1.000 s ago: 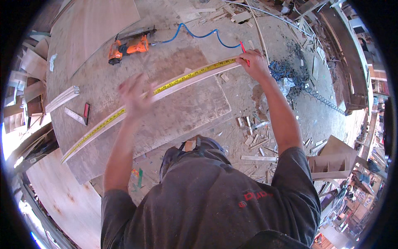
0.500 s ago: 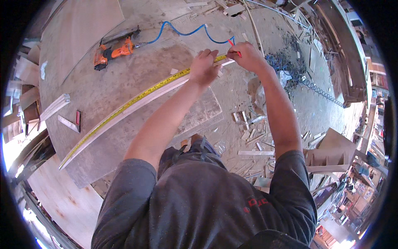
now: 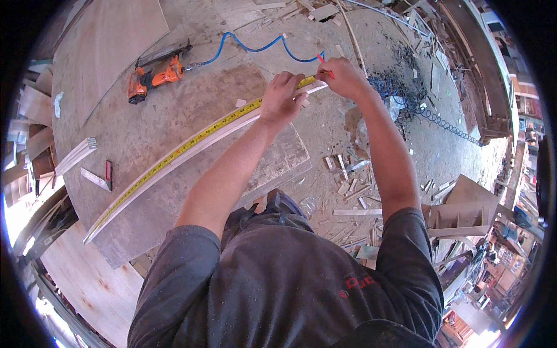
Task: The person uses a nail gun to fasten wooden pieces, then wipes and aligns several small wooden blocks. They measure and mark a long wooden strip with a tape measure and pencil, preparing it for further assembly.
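Observation:
A long pale wooden strip (image 3: 174, 165) lies diagonally across a plywood board (image 3: 145, 127), with a yellow tape measure (image 3: 191, 143) stretched along its top. My left hand (image 3: 282, 97) presses down on the tape and strip near their far end. Just beyond it, my right hand (image 3: 343, 77) holds a red pencil (image 3: 322, 61) with its tip at the end of the strip. Both forearms reach forward from my grey shirt.
An orange nail gun (image 3: 154, 75) with a blue coiled air hose (image 3: 255, 49) lies at the far side of the board. A small square with a red handle (image 3: 100, 176) sits at the left. Wood offcuts (image 3: 348, 180) and shavings litter the floor at right.
My left hand slid along the strip from its middle to the far end beside my right hand. The view has shifted slightly; the right hand stays at the strip's end.

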Demonstrator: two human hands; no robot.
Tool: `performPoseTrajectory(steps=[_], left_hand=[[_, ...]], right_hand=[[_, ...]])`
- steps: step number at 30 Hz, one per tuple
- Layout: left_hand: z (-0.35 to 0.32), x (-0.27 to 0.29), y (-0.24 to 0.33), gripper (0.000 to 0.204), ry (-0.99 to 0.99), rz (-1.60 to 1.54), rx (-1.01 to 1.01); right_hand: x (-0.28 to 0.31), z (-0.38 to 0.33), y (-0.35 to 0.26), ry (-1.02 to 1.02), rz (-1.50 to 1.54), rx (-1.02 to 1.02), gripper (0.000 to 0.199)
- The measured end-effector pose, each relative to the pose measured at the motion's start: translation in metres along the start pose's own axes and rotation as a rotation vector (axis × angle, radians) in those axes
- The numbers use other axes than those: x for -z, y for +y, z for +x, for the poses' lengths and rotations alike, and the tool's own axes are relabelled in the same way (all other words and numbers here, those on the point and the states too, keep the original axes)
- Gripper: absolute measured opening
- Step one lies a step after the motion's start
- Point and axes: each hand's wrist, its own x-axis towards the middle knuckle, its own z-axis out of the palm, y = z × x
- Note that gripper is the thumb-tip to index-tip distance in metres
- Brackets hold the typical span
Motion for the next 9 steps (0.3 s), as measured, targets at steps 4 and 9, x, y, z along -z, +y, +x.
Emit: performPoseTrajectory(steps=[4,9], left_hand=[[-0.001,-0.002,-0.005,0.041,0.017,0.014,-0.06],[-0.006,-0.008,-0.013,0.042,0.037,0.049,-0.105]], right_hand=[[0.0,-0.003,-0.003,0.003,0.014,-0.017,0.017],[-0.01,-0.002,0.004,0.053,-0.013,0.016,0.018]])
